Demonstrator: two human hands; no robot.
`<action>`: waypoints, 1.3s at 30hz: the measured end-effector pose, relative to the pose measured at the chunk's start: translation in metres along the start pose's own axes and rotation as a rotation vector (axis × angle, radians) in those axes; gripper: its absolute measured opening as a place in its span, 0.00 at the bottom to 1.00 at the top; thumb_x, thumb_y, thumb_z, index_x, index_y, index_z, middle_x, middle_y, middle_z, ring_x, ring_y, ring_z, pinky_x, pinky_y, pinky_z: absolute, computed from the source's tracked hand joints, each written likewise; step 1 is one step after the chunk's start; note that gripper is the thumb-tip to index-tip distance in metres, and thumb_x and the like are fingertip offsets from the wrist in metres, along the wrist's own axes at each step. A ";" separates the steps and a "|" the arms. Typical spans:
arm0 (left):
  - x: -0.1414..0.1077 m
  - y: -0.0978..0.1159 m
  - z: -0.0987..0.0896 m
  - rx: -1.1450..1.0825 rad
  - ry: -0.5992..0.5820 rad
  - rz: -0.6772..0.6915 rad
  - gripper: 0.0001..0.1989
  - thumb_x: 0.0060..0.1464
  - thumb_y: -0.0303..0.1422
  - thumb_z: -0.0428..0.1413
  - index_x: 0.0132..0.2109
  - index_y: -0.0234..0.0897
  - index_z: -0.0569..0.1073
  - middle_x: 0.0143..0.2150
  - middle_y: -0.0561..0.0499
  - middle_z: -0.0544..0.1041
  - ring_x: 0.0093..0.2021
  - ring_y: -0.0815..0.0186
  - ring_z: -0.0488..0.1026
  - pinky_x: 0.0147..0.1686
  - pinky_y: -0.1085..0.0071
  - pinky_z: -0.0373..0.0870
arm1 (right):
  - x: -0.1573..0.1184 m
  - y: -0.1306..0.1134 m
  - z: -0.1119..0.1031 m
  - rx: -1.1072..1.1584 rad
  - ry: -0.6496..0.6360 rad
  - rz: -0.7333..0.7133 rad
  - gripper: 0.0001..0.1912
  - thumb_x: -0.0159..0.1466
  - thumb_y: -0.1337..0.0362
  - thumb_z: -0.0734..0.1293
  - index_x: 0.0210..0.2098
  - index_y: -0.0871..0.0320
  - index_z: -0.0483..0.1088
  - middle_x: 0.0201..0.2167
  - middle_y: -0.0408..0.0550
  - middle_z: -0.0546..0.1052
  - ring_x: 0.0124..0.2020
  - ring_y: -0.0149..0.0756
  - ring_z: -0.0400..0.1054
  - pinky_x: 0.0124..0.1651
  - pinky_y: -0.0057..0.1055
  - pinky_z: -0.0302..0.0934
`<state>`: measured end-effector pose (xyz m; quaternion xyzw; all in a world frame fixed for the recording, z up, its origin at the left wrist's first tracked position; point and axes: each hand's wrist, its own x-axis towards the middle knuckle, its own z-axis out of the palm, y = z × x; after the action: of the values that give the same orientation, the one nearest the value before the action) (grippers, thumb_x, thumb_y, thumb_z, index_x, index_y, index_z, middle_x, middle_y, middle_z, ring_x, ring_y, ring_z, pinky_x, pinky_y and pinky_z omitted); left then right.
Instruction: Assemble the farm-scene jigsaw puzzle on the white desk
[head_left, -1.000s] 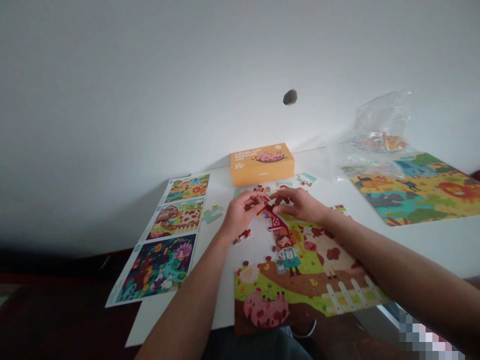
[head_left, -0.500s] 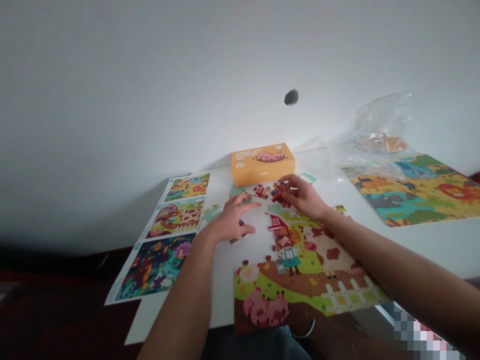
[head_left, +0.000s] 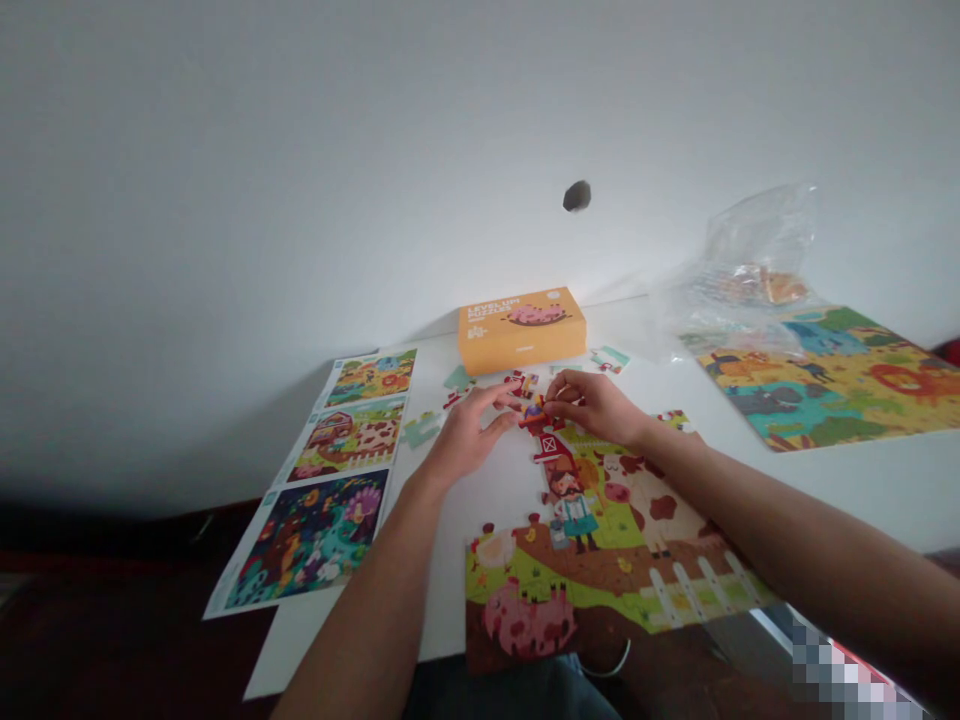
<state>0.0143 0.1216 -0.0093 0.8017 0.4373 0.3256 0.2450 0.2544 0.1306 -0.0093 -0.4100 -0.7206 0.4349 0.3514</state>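
Note:
A partly assembled farm puzzle [head_left: 622,530], with a farmer, cow and pig, lies on the white table. At its upper left edge, just above the barn section, a red puzzle piece [head_left: 534,412] is pinched in my right hand [head_left: 596,405]. My left hand [head_left: 472,430] is beside that piece, thumb and fingertips at its left side and fingers apart. Loose pieces lie past my hands, including a red one [head_left: 521,383], a pale green one [head_left: 422,430] and another [head_left: 610,358] to the right of the box.
An orange puzzle box [head_left: 523,335] stands at the back by the wall. A sheet with three pictures [head_left: 345,440] lies at the left. On the right are a finished safari puzzle [head_left: 840,385] and a clear plastic bag [head_left: 757,270] with pieces inside.
My right hand has brought the red piece down and left to the barn section. My left hand has moved up and right toward it, uncovering less of the table between them.

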 end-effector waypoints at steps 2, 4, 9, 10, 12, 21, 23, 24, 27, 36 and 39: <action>0.001 0.004 0.011 -0.007 -0.028 -0.012 0.19 0.60 0.35 0.55 0.58 0.40 0.71 0.42 0.49 0.80 0.46 0.62 0.75 0.53 0.62 0.68 | 0.000 -0.002 0.000 -0.097 -0.053 -0.038 0.10 0.63 0.57 0.67 0.36 0.58 0.70 0.29 0.46 0.80 0.30 0.33 0.72 0.35 0.28 0.61; 0.002 0.004 0.015 0.023 -0.046 -0.030 0.17 0.60 0.32 0.54 0.56 0.40 0.73 0.40 0.49 0.80 0.44 0.61 0.75 0.50 0.62 0.69 | 0.000 -0.003 -0.001 -0.199 -0.044 -0.087 0.10 0.65 0.58 0.65 0.36 0.58 0.72 0.29 0.45 0.79 0.28 0.31 0.69 0.34 0.27 0.59; 0.002 -0.003 -0.002 0.123 0.024 -0.114 0.15 0.58 0.27 0.51 0.48 0.37 0.78 0.46 0.47 0.81 0.45 0.61 0.76 0.50 0.63 0.69 | 0.001 -0.002 -0.009 -0.354 0.079 -0.099 0.11 0.66 0.60 0.62 0.36 0.59 0.73 0.29 0.45 0.77 0.26 0.29 0.63 0.32 0.27 0.55; 0.002 -0.005 -0.006 0.141 0.040 -0.136 0.15 0.57 0.27 0.51 0.47 0.37 0.78 0.46 0.47 0.81 0.46 0.60 0.76 0.50 0.63 0.69 | 0.001 -0.002 -0.009 -0.360 0.087 -0.096 0.11 0.66 0.60 0.62 0.36 0.59 0.73 0.28 0.45 0.76 0.26 0.29 0.62 0.32 0.27 0.55; 0.001 -0.009 -0.012 0.173 0.055 -0.161 0.15 0.57 0.27 0.51 0.46 0.38 0.79 0.47 0.47 0.81 0.47 0.60 0.76 0.50 0.63 0.69 | 0.001 -0.002 -0.010 -0.364 0.088 -0.094 0.10 0.66 0.60 0.62 0.35 0.59 0.72 0.28 0.45 0.76 0.26 0.29 0.62 0.32 0.27 0.54; -0.001 -0.006 -0.005 0.317 -0.047 -0.049 0.14 0.55 0.35 0.59 0.49 0.41 0.78 0.47 0.47 0.77 0.51 0.56 0.71 0.56 0.55 0.64 | 0.001 0.003 -0.009 -0.396 0.067 -0.103 0.10 0.65 0.60 0.62 0.35 0.59 0.73 0.28 0.44 0.75 0.26 0.29 0.61 0.32 0.27 0.53; -0.002 -0.005 -0.005 0.302 -0.086 0.015 0.18 0.51 0.36 0.63 0.51 0.42 0.77 0.49 0.47 0.75 0.52 0.56 0.70 0.59 0.53 0.61 | 0.002 0.003 -0.009 -0.403 0.065 -0.103 0.10 0.65 0.60 0.62 0.35 0.59 0.74 0.28 0.44 0.75 0.26 0.29 0.61 0.32 0.27 0.53; -0.002 -0.006 -0.005 0.292 -0.110 0.042 0.19 0.50 0.36 0.65 0.51 0.43 0.77 0.49 0.47 0.75 0.52 0.56 0.70 0.60 0.52 0.59 | 0.002 0.003 -0.009 -0.407 0.062 -0.099 0.10 0.65 0.60 0.62 0.36 0.58 0.74 0.28 0.45 0.75 0.25 0.29 0.61 0.32 0.27 0.53; -0.003 -0.008 -0.003 0.261 -0.155 0.074 0.19 0.48 0.35 0.66 0.50 0.44 0.78 0.50 0.47 0.74 0.53 0.56 0.70 0.61 0.52 0.58 | 0.002 0.004 -0.008 -0.408 0.055 -0.088 0.10 0.65 0.60 0.63 0.36 0.58 0.74 0.28 0.45 0.76 0.25 0.29 0.61 0.32 0.27 0.53; -0.002 -0.007 0.001 0.290 -0.153 0.049 0.16 0.49 0.37 0.63 0.47 0.43 0.78 0.47 0.48 0.71 0.51 0.56 0.69 0.55 0.56 0.66 | 0.003 0.006 -0.007 -0.391 0.046 -0.097 0.10 0.65 0.61 0.63 0.36 0.59 0.75 0.29 0.46 0.76 0.26 0.29 0.63 0.33 0.27 0.54; -0.001 -0.005 0.003 0.278 -0.114 0.058 0.16 0.49 0.37 0.63 0.47 0.42 0.77 0.47 0.48 0.71 0.51 0.56 0.68 0.56 0.57 0.65 | 0.002 0.005 -0.007 -0.391 0.043 -0.099 0.11 0.65 0.60 0.63 0.36 0.59 0.75 0.29 0.45 0.76 0.26 0.28 0.63 0.33 0.26 0.54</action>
<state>0.0132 0.1224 -0.0149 0.8574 0.4400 0.2229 0.1466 0.2609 0.1366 -0.0109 -0.4438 -0.8030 0.2601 0.3011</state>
